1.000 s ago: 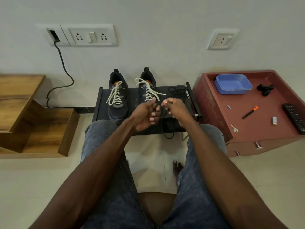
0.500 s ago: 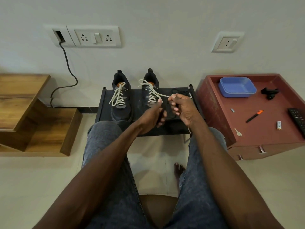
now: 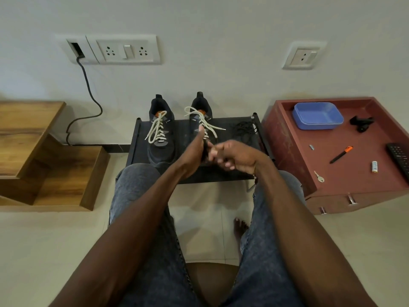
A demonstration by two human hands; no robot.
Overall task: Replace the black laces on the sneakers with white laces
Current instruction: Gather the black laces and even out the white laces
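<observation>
Two black sneakers stand on a low black rack (image 3: 221,177). The left sneaker (image 3: 159,138) and the right sneaker (image 3: 202,117) both carry white laces, and the right one's lace ends (image 3: 218,127) hang loose. My left hand (image 3: 194,152) is raised in front of the right sneaker and holds a small bunch of black lace (image 3: 205,148) against its palm. My right hand (image 3: 235,156) is close beside it, its blurred fingers curled at the same lace. A loose pile of black lace (image 3: 244,127) lies at the rack's right end.
A red cabinet (image 3: 287,138) on the right carries a blue tray (image 3: 317,116), a black clip, a pen (image 3: 340,154), a key, a battery and a remote (image 3: 400,157). Wooden shelves (image 3: 44,156) stand on the left. A cable (image 3: 88,100) hangs from the wall socket.
Both hands moved slightly right and forward over the rack. The hanging loop of black lace has been gathered up into a bunch between the hands.
</observation>
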